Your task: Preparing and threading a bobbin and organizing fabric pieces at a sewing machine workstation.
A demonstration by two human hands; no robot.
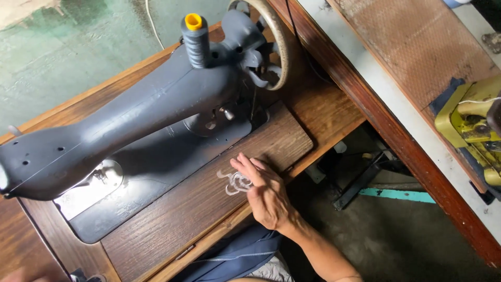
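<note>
String (236, 182) lies in a small white tangle on the wooden bench (182, 219), at about 5 o'clock from the grey sewing machine (130, 112). It looks light and floppy, best pinched at a loop. The right hand (263, 190) rests flat and open, fingers touching it. The left hand is out of view. A spool (196, 39) stands on top.

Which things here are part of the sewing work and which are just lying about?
In use: right hand resting on the wooden sewing table, fingers touching white marks; grey sewing machine; thread spool.
Lying about: yellow machine on the neighbouring bench; teal bar on the floor.
</note>
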